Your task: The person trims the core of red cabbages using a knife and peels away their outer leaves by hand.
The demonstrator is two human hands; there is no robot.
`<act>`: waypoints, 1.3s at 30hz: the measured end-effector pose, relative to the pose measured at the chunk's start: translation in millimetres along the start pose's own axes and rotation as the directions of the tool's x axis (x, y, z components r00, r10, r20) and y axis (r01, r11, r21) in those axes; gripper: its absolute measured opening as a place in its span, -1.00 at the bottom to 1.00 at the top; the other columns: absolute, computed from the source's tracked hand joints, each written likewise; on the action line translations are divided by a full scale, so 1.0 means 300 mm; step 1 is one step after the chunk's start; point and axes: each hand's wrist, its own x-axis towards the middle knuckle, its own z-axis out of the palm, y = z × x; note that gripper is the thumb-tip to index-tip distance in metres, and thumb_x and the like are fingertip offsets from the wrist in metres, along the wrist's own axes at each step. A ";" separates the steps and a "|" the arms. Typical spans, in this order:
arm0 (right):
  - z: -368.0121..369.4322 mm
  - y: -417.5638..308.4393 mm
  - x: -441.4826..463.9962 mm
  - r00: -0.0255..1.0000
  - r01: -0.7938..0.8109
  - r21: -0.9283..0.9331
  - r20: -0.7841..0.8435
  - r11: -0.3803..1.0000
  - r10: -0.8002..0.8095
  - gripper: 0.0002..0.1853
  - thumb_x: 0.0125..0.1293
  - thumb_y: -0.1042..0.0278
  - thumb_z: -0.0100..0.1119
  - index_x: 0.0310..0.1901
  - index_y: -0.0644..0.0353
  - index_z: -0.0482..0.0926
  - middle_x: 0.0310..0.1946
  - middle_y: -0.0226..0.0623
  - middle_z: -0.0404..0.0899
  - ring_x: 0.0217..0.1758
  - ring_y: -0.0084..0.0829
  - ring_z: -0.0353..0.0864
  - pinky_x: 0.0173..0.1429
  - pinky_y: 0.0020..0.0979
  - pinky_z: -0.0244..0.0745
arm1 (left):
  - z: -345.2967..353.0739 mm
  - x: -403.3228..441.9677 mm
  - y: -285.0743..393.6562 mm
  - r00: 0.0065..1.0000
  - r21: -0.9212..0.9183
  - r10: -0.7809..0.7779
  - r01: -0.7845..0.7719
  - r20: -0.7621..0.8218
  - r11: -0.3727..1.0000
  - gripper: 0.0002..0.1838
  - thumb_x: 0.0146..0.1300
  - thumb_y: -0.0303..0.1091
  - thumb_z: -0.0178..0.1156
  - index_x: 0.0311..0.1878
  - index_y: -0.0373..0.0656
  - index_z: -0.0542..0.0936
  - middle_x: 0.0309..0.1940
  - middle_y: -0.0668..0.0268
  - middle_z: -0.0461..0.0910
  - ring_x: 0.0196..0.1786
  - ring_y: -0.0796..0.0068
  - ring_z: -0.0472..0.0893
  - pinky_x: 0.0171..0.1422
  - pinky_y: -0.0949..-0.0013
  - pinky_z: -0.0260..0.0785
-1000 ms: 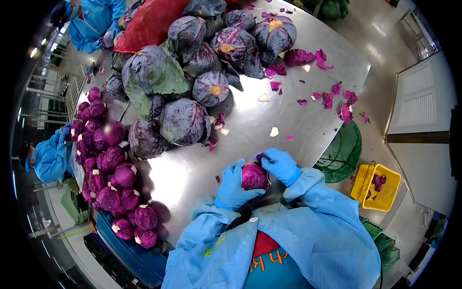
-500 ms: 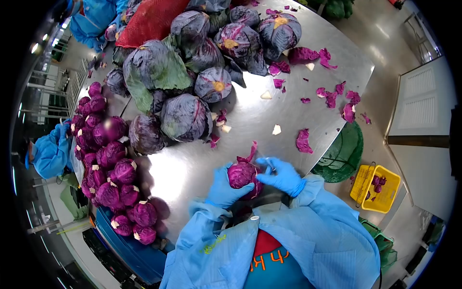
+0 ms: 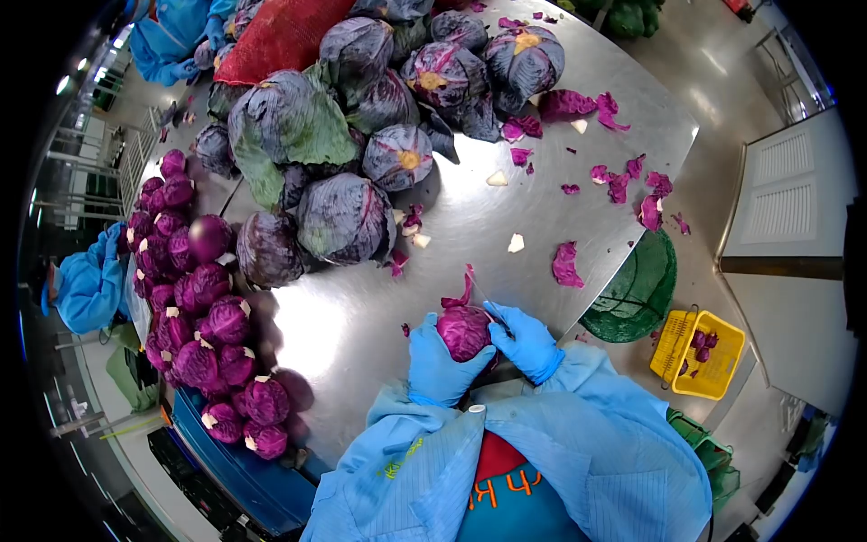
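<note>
Close to my body, a peeled red cabbage (image 3: 464, 332) sits in my blue-gloved left hand (image 3: 438, 366), whose fingers and thumb wrap its left and lower sides. A strip of loose purple leaf (image 3: 459, 294) stands up at its far side. On the cabbage's right is my right hand (image 3: 528, 345), also gloved, closed around a small knife (image 3: 481, 294). Only a thin blade shows, pointing away over the cabbage; the handle is hidden in the fingers.
Untrimmed cabbages (image 3: 348, 219) and a red mesh sack (image 3: 284, 41) lie on the metal table (image 3: 433, 235). Trimmed purple cabbages (image 3: 203, 361) are heaped at left. Leaf scraps (image 3: 566, 265) lie at right, above a green basket (image 3: 637, 289) and yellow crate (image 3: 664, 361). Co-workers in blue (image 3: 88, 287) stand left.
My right hand has dropped lower beside the cabbage, its fingers now closed around the knife. My left hand and the cabbage have shifted slightly right. A small scrap now shows left of the cabbage.
</note>
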 end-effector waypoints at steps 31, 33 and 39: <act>-0.075 0.089 0.205 0.996 -0.041 -0.100 -0.079 0.994 0.033 -0.68 0.29 0.02 0.22 -0.22 0.15 0.62 -0.33 -0.09 0.61 -0.27 -0.06 0.64 -0.20 -0.17 0.53 | 0.014 0.039 -0.032 0.901 -0.016 0.433 -0.433 -0.022 0.901 0.23 -0.29 -0.03 0.63 0.42 -0.27 0.12 0.30 -0.16 0.23 0.31 -0.15 0.33 0.43 0.01 0.20; -0.150 0.181 0.164 0.975 -0.042 -0.357 -0.219 0.933 -0.040 -0.71 0.31 0.04 0.20 -0.24 0.11 0.59 -0.32 -0.12 0.59 -0.25 -0.04 0.63 -0.18 -0.12 0.52 | 0.019 0.041 -0.052 0.916 -0.074 0.400 -0.401 -0.020 0.913 0.19 -0.27 -0.02 0.62 0.39 -0.28 0.15 0.26 -0.12 0.27 0.28 -0.08 0.36 0.41 0.05 0.23; -0.416 0.189 0.096 0.886 -0.203 -0.495 -0.461 0.845 -0.057 -0.49 0.25 0.28 0.27 0.25 -0.01 0.42 -0.05 -0.17 0.49 -0.13 -0.14 0.58 -0.10 -0.20 0.55 | 0.027 0.053 -0.191 0.999 -0.452 0.040 -0.025 0.022 0.892 0.08 -0.19 0.02 0.61 0.32 -0.31 0.24 0.16 0.03 0.31 0.22 0.15 0.42 0.35 0.17 0.31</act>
